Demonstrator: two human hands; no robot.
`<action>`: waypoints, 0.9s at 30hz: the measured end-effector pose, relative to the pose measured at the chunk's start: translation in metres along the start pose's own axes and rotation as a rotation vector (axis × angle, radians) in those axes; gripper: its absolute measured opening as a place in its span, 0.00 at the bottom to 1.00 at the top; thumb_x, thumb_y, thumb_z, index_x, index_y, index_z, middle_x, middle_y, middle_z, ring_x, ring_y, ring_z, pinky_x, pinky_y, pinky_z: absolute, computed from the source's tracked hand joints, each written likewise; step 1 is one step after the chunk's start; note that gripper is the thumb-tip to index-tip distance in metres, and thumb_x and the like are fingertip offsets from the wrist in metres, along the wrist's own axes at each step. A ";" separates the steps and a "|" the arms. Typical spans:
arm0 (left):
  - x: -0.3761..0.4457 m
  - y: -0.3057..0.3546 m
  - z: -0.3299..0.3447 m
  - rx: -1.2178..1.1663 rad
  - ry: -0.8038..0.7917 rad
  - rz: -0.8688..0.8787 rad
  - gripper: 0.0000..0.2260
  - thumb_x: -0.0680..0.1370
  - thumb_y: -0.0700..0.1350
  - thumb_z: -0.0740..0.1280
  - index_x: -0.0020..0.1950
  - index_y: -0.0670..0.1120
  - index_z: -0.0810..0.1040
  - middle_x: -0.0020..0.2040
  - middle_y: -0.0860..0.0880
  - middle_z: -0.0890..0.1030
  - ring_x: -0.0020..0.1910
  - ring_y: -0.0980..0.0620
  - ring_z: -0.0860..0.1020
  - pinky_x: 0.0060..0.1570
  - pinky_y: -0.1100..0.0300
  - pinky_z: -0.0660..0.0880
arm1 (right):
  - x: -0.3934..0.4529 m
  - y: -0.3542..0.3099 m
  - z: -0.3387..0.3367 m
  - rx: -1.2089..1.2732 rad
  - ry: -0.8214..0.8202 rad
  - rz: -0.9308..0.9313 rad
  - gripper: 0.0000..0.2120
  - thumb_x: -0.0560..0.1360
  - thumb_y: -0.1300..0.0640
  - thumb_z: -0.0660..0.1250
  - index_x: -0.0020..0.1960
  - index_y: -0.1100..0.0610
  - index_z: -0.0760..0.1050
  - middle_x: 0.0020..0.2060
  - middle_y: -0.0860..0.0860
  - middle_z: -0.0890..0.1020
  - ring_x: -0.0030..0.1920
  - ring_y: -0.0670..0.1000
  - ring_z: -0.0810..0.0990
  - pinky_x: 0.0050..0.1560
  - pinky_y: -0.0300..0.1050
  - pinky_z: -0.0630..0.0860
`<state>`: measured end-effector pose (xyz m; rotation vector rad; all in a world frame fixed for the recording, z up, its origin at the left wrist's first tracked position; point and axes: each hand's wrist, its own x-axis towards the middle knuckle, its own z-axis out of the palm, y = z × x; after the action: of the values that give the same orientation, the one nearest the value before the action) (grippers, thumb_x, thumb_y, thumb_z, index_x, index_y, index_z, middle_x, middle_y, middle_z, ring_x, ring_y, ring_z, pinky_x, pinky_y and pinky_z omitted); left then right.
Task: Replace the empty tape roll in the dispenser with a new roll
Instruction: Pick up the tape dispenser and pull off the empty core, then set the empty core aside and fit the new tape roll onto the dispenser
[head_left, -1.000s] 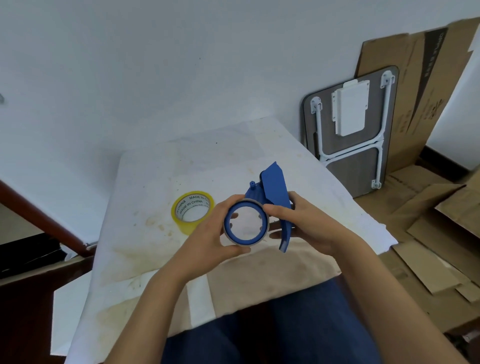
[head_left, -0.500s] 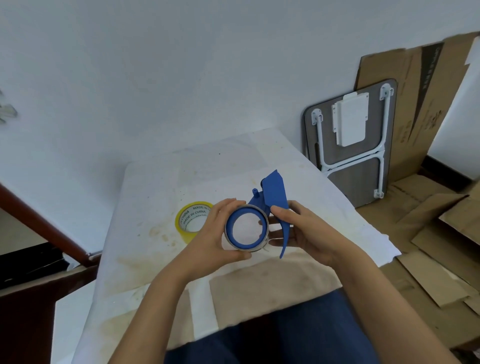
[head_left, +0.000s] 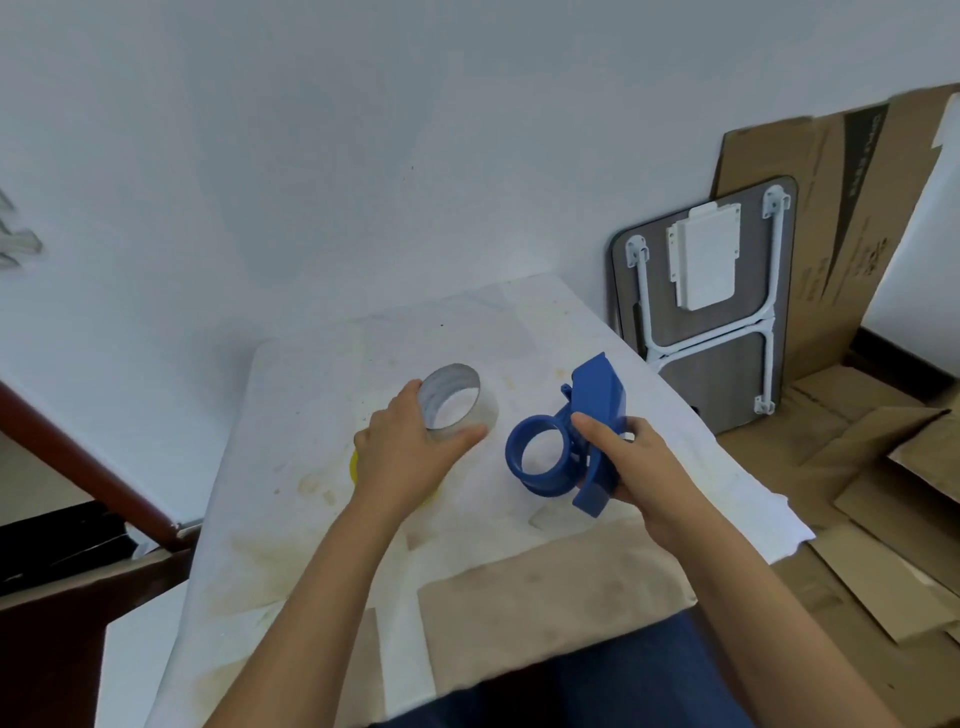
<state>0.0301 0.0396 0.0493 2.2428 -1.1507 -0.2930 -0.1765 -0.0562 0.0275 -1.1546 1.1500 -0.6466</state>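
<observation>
Now that the empty core (head_left: 451, 397) has come off the hub, where half a second ago it still sat ringed around it, the left hand (head_left: 410, 457) carries it away toward the far left of the tabletop (head_left: 311, 415), thumb and fingers clamped on its rim. Under that wrist only a yellow sliver of the new tape roll (head_left: 355, 464) shows; the hand and forearm hide the rest, so it will have to be uncovered before anyone can pick it up. Just right of the core, apart from it, the blue tape dispenser (head_left: 569, 447) is gripped by the right hand (head_left: 636, 467) around its handle, its bare hub facing up, ready, I would judge, for the fresh roll. Beyond the tabletop's right edge a folding table (head_left: 706, 296) and flattened cardboard (head_left: 831, 156) lean on the wall, well clear.
</observation>
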 end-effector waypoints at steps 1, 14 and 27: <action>0.009 0.002 0.006 0.097 0.003 0.004 0.28 0.68 0.68 0.68 0.60 0.53 0.72 0.52 0.54 0.80 0.54 0.46 0.77 0.55 0.51 0.66 | 0.001 0.000 0.000 0.002 0.003 0.004 0.27 0.72 0.44 0.72 0.64 0.54 0.66 0.54 0.54 0.78 0.49 0.52 0.81 0.45 0.48 0.81; 0.067 0.003 0.043 0.491 -0.198 -0.030 0.35 0.73 0.64 0.64 0.75 0.47 0.63 0.68 0.45 0.75 0.68 0.41 0.70 0.65 0.46 0.63 | 0.021 -0.009 0.005 -0.130 -0.065 0.071 0.23 0.72 0.42 0.70 0.59 0.53 0.67 0.46 0.49 0.78 0.46 0.49 0.79 0.49 0.48 0.80; 0.055 0.002 0.013 0.336 -0.194 -0.045 0.32 0.79 0.62 0.60 0.81 0.54 0.56 0.81 0.45 0.60 0.78 0.42 0.61 0.73 0.45 0.56 | 0.053 0.002 0.018 -0.403 0.133 -0.024 0.27 0.76 0.41 0.65 0.67 0.56 0.65 0.57 0.54 0.77 0.53 0.54 0.76 0.43 0.46 0.75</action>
<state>0.0563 -0.0108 0.0442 2.5813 -1.3338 -0.3650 -0.1424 -0.0955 0.0058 -1.4837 1.4242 -0.5280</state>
